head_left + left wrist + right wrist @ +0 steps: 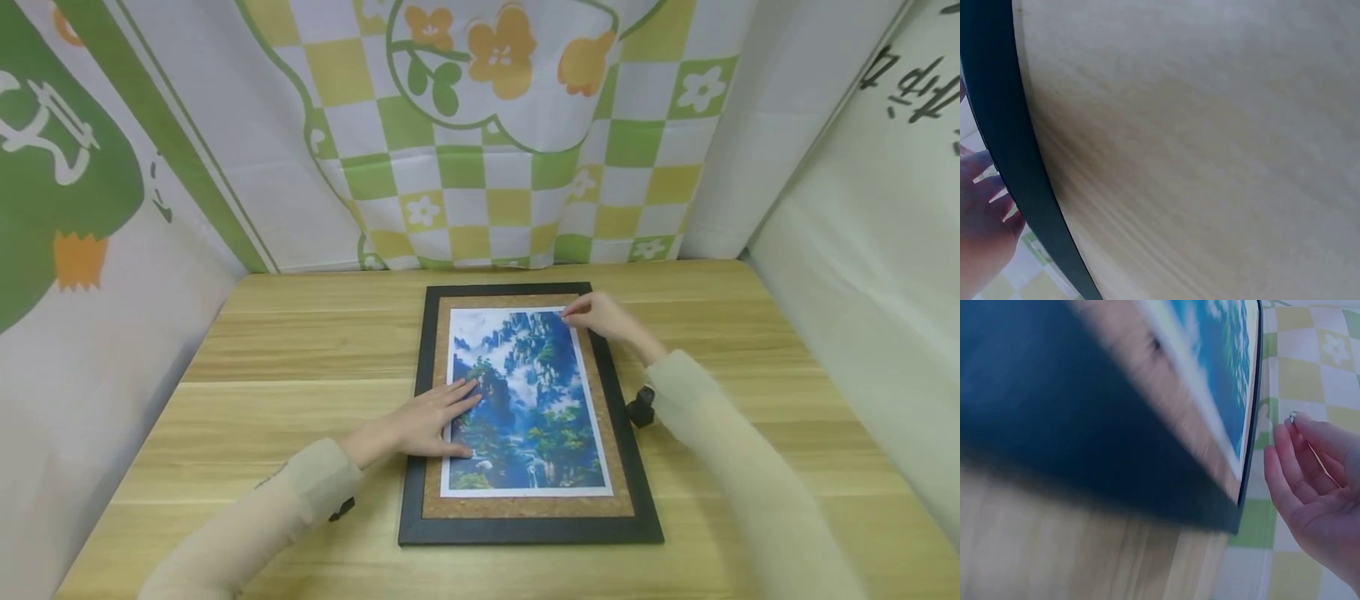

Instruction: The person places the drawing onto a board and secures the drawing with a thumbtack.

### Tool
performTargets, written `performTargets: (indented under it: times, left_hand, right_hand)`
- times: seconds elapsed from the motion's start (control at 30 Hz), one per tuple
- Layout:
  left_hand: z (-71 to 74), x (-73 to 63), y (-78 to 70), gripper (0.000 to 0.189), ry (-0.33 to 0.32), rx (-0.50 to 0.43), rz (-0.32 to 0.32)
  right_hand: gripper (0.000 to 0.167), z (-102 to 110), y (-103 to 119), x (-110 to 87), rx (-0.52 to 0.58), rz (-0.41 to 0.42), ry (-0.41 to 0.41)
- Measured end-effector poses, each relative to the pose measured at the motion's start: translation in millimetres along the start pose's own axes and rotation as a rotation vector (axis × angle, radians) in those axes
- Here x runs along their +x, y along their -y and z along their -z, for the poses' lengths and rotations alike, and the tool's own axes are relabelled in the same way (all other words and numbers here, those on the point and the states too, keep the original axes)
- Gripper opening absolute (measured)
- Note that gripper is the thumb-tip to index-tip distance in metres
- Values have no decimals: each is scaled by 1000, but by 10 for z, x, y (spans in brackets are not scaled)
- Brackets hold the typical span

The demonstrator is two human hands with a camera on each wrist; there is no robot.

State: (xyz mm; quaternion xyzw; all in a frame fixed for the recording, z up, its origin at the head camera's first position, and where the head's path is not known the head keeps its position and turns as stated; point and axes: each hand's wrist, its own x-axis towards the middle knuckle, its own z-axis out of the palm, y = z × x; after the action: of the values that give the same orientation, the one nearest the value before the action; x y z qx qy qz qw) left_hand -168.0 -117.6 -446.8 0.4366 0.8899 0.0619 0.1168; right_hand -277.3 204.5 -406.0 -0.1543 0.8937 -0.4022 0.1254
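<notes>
A landscape print [525, 400] of blue mountains and waterfalls lies on a cork board [525, 508] with a black frame [532, 530]. My left hand [431, 421] rests on the print's left side, fingers spread and straight. In the left wrist view, that hand [988, 215] shows beyond the frame's dark edge [1016, 144]. At the print's upper right corner is my right hand [600, 317], thumb and fingertips together. The right wrist view shows this hand [1322, 481] pinching a small shiny tack [1292, 417]; its exact shape is too small to tell.
The framed board lies on a wooden table [300, 358]. A checked, flowered cloth [480, 167] hangs along the back edge. White printed sheets stand at the left [172, 275] and right [847, 250] sides.
</notes>
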Motion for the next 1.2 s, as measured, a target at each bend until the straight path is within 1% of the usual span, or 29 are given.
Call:
performTargets:
  times: [0.17,0.23,0.37,0.53,0.63,0.8,0.9,1.2]
  left_hand:
    - [5,-1,1,84,2,-28,0]
    - [-3,-8,0,83,0,-44,0]
    - [-24,-18,2,84,-22,-61,-13]
    - [-39,-16,10,84,-36,-59,-13]
    - [-36,-12,15,84,-34,-59,-9]
    - [-26,-8,17,84,-25,-54,-6]
    - [-20,-10,12,84,-19,-50,-4]
    - [-16,-10,2,83,-11,-49,6]
  right_hand:
    - [28,-178,116,259,183,-70,-24]
    - [28,-259,165,342,224,-103,-35]
    - [27,-391,226,472,262,-169,-76]
    - [25,-498,220,571,337,-200,-120]
    - [24,-555,224,609,319,-207,-158]
    - [22,-646,251,664,241,-214,-214]
    - [21,-682,253,686,231,-227,-238]
    - [19,-706,234,745,163,-237,-245]
